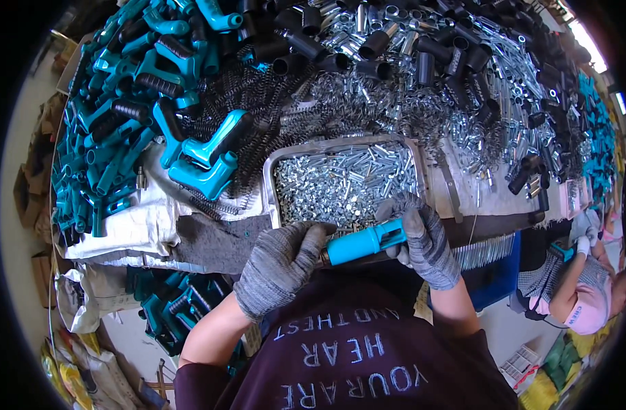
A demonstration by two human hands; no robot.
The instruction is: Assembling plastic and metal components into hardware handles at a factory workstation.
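Between my two hands lies a teal tube-shaped plastic part, level and just in front of the metal tray. My left hand, in a grey knit glove, is closed around the part's left end, where a bit of dark metal shows. My right hand, gloved alike, grips the slotted right end with thumb and fingers. Small silver pins and short metal pieces fill the tray behind the part. Whether a small piece is also pinched in the right fingers is hidden.
Teal pistol-shaped housings are heaped at the left. Dark springs, black sleeves and silver tubes cover the table's back. A blue bin holding thin rods stands below at right. Beside it, a person in pink works with gloved hands.
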